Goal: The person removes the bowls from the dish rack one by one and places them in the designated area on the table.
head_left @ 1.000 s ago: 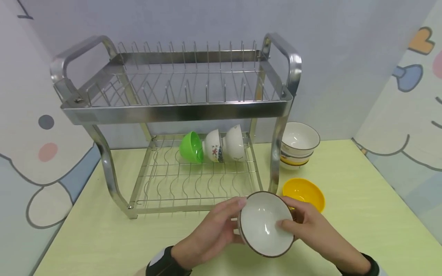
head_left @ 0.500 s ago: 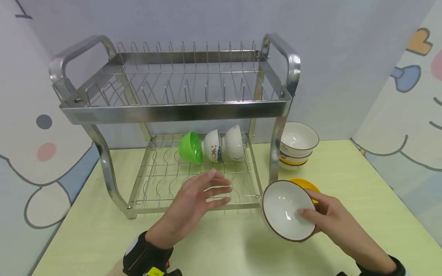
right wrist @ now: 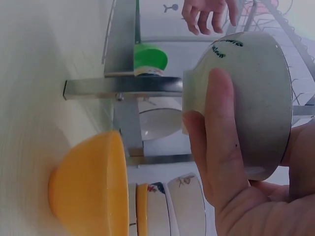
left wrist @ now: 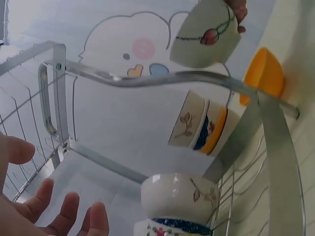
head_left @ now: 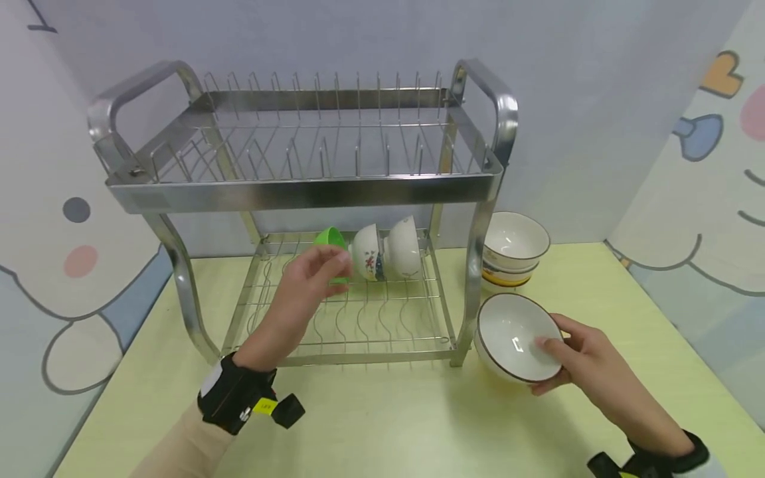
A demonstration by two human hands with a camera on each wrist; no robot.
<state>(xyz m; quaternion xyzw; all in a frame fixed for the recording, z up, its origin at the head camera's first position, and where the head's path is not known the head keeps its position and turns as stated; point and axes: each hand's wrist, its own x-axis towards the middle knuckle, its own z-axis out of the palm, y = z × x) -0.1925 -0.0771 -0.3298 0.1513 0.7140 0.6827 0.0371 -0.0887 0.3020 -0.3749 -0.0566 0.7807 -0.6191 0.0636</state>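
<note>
Moved since the frame a second back: left hand [head_left: 305,282] off the bowl rim and up to 8 o'clock, fingers loosely bent, thumb apart; it partly covers the green bowl [head_left: 329,236], contact not clear. Right hand [head_left: 586,355] has gone outward, pinching the white bowl [head_left: 520,335] at its rim; bowl at 4 o'clock, tilted, held above the surface [head_left: 394,418]. Surface pale yellow-green, faintly grained, soft shadow under the bowl. Steel rack [head_left: 311,194], two tiers, stands on it, reaching from 7 to 2 o'clock; two patterned bowls [head_left: 385,252] on its lower tier. Bowl stack [head_left: 516,242] at 3 o'clock; yellow bowl [right wrist: 91,187] near it. Back wall [head_left: 358,33] plain grey-lilac at 12; cartoon-printed side walls [head_left: 78,292] at 9 and 3.
</note>
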